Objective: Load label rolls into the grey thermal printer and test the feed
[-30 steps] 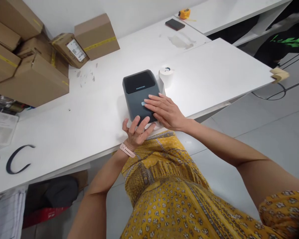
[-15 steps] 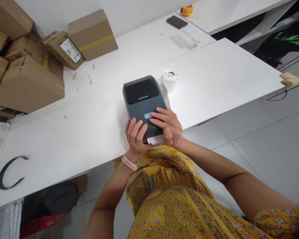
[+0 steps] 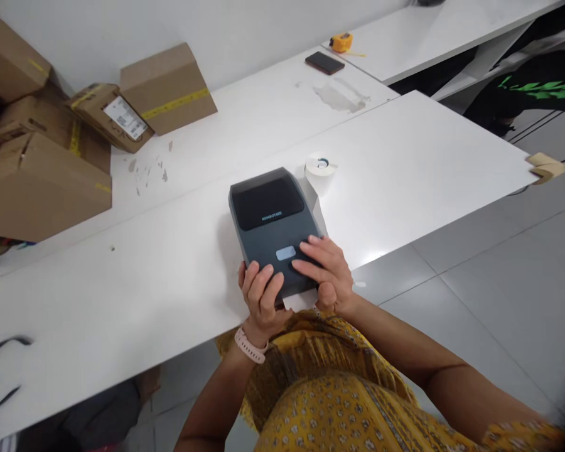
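Observation:
A dark grey label printer (image 3: 258, 242) with a black window and a light button lies near the table's front edge, tilted a little. My left hand (image 3: 265, 295) grips its front left corner, fingers on top. My right hand (image 3: 327, 271) holds the front right corner, with its fingers resting on the top beside the button. A piece of white label paper (image 3: 301, 301) sticks out of the printer's front between my hands. Behind the printer, at its right, stands a white label roll (image 3: 320, 179), its strip running down along the printer's side.
Cardboard boxes (image 3: 42, 182) are stacked at the left of the white table (image 3: 179, 251). At the back lie a phone (image 3: 324, 62) and a yellow tape measure (image 3: 341, 43). A dark curved band (image 3: 9, 342) lies at the lower left. Another person's dark sleeve (image 3: 522, 88) shows far right.
The view has shifted, so the printer and both hands appear lower. My right fingers have drawn back from the light button, which now shows whole. Both hands still hold the printer.

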A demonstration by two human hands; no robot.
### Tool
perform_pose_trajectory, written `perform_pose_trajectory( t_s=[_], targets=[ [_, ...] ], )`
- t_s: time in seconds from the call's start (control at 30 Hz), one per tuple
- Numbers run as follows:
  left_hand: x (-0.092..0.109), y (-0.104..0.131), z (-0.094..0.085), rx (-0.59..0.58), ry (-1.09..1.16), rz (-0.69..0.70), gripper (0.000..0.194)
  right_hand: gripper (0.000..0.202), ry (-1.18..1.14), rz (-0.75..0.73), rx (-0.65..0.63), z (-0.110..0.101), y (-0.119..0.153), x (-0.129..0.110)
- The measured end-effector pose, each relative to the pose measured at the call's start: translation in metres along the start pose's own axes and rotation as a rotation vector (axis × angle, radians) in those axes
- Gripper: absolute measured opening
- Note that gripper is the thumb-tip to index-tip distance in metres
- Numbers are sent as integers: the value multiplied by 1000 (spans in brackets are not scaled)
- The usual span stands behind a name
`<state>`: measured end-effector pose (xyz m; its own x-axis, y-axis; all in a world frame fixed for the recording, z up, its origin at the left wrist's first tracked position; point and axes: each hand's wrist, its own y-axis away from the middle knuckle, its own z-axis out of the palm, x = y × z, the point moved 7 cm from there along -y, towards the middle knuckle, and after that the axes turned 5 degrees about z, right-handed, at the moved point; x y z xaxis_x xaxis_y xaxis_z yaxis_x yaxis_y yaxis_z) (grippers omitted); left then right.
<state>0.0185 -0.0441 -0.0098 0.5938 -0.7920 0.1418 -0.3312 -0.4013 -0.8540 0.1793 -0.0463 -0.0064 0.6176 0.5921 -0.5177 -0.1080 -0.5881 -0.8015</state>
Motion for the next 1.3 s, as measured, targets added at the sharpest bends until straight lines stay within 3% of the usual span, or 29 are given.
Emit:
perform_pose_trajectory(
  t_s=[0.13, 0.2, 0.3, 0.33, 0.4, 0.47, 0.67, 0.8, 0.97, 1.17, 1.3],
  targets=[
    [12, 12, -5, -34, -46, -138, 53, 61, -34, 186, 45, -1, 15, 10],
    [20, 25, -16, -1, 12, -352, 51, 65, -31, 318, 34, -2, 21, 12],
    [29, 54, -35, 189, 259, -796, 25, 63, -12, 394, -52, -7, 21, 6],
    [31, 62, -31, 192, 397, -956, 28, 61, -7, 393, -77, -11, 19, 3],
    [37, 69, -9, 49, 731, -1221, 43, 60, 2, 385, -115, -17, 15, 1],
    [41, 62, 7, -51, 944, -1347, 47, 61, -5, 375, -137, -22, 10, 0],
    [38, 37, 29, 36, 1071, -1474, 46, 60, -49, 291, -175, -27, 1, -6],
    [40, 37, 31, 125, 997, -1431, 45, 60, -23, 270, -179, -29, 1, -8],
    [40, 38, 30, 126, 940, -1403, 43, 53, 76, 228, -183, -29, -5, -8],
    [38, 40, 19, 84, 816, -1345, 40, 49, 306, 47, -300, -8, -27, -14],
    [30, 37, -3, 199, 666, -1165, 43, 39, 373, -18, -313, -1, -32, -17]
  ],
)
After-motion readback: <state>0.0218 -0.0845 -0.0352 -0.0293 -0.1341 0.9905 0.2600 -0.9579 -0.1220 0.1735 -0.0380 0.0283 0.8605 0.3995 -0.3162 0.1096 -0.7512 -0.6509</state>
